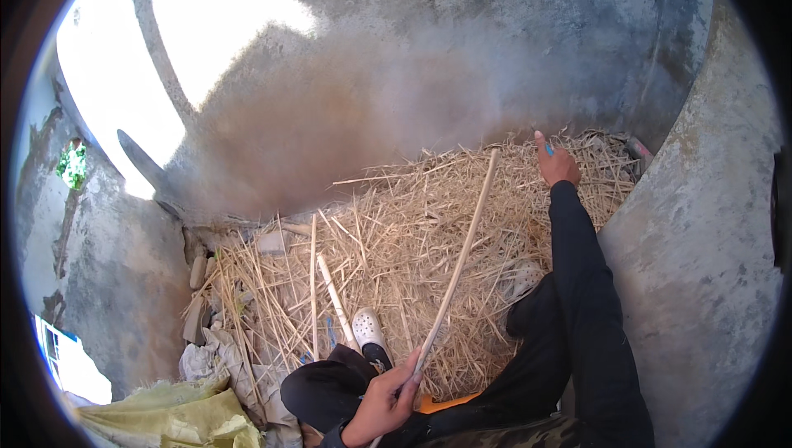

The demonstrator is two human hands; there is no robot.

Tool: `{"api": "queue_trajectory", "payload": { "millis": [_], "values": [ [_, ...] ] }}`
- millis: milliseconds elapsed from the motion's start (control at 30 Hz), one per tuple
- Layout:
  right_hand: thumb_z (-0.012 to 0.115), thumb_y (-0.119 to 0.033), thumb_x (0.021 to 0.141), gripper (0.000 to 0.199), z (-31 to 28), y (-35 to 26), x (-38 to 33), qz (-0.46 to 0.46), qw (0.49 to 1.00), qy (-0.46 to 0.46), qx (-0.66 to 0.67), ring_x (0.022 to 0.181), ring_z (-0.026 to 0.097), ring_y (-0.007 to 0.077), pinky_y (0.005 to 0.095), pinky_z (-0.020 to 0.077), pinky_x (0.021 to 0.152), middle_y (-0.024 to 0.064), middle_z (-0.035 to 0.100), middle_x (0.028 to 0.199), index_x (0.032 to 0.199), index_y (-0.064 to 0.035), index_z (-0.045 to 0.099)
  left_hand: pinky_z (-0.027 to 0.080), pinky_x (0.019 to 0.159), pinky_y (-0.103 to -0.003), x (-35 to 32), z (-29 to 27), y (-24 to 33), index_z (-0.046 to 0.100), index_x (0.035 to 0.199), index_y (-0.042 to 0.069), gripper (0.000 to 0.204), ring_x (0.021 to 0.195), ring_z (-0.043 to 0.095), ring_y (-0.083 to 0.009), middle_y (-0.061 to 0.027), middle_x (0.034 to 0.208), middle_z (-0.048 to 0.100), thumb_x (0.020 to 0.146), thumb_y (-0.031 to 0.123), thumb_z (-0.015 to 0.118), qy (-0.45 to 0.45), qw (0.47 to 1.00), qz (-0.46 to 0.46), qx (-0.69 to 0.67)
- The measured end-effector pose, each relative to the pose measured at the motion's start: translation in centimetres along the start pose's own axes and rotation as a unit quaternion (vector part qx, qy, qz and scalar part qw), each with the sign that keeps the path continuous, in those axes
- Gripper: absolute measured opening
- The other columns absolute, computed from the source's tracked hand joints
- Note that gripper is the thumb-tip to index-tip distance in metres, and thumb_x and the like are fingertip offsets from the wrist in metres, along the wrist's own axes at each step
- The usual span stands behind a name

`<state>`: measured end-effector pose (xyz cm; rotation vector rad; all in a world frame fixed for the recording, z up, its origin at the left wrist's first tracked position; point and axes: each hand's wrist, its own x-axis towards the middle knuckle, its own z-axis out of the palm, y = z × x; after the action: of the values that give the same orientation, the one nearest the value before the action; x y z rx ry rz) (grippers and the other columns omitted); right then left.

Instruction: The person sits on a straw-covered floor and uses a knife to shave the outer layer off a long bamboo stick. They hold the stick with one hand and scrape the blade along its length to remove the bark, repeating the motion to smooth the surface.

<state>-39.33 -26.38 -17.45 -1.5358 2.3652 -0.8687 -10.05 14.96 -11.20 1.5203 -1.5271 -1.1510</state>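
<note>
Holding the stick (457, 275) low down in the closed grip of the left hand (385, 404), with most of its length slanting up and rightward over straw (412, 242). Clasping a small blue thing (550, 150) in the right hand (561, 166), right of the stick's tip.

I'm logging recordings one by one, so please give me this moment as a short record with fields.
Left hand: closed around a long stick, which slants up and away
Right hand: reached out ahead, closed on a small blue thing, mostly hidden
Ground: straw, loose and scattered; a white shoe on it
Lower left: crumpled yellow cloth
Background: grey wall, sunlit at upper left
</note>
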Motion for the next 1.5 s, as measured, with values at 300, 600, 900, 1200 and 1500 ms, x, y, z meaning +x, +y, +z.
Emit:
{"api": "queue_trajectory", "payload": {
  "millis": [300,600,900,1200,1500],
  "values": [
    [0.037,-0.076,0.082,0.077,-0.7,-4.3,-6.2,-0.256,0.944,-0.132,0.158,0.049,0.048,0.0239,0.0397,0.0379,0.05,0.0076,0.045,0.05,0.058,-0.0052,0.055,0.038,0.04,-0.019,7.2,-2.8,0.5,0.045,0.114,0.004,0.024,0.044,0.043,-0.0055,0.0001,0.069,0.048,0.1,0.024,0.041,0.009,0.948,-0.124,-0.293],
    [0.049,-0.076,0.075,0.071,-2.1,-9.8,-17.7,-0.511,0.837,-0.149,0.123,0.042,0.056,0.0256,0.0391,0.0425,0.042,0.0086,0.051,0.045,0.056,-0.008,0.055,0.034,0.042,-0.019,14.7,-3.8,0.1,0.04,0.115,0.011,0.021,0.048,0.038,-0.0041,0.0033,0.067,0.041,0.101,0.026,0.039,-0.002,0.97,-0.095,-0.223],
    [0.049,-0.08,0.071,0.074,0.1,-11.1,-16.2,-0.472,0.863,-0.175,0.039,0.038,0.054,0.0251,0.0373,0.041,0.039,0.0086,0.051,0.043,0.054,-0.0092,0.058,0.036,0.051,-0.022,15.0,-4.5,-0.1,0.041,0.122,0.006,0.029,0.057,0.039,-0.0049,0.0019,0.074,0.043,0.1,0.025,0.04,-0.027,0.974,-0.07,-0.214],
    [0.051,-0.077,0.073,0.071,0.8,-10.8,-16.5,-0.486,0.859,-0.147,0.065,0.038,0.053,0.0294,0.0395,0.0417,0.04,0.0098,0.05,0.043,0.049,-0.0098,0.054,0.042,0.064,-0.031,13.9,-4.8,-0.3,0.042,0.12,0.002,0.026,0.069,0.049,-0.0148,-0.0094,0.079,0.05,0.099,0.018,0.043,-0.042,0.995,-0.045,-0.078],
    [0.047,-0.079,0.075,0.073,1.4,-10.0,-10.8,-0.415,0.906,-0.074,0.034,0.038,0.054,0.0249,0.039,0.0418,0.039,0.0076,0.048,0.041,0.053,-0.0096,0.061,0.036,0.058,-0.023,11.1,-4.4,0.4,0.042,0.121,0.002,0.031,0.063,0.039,-0.0061,0.0018,0.076,0.042,0.1,0.025,0.041,-0.052,0.996,-0.017,-0.063]
  ]
}}
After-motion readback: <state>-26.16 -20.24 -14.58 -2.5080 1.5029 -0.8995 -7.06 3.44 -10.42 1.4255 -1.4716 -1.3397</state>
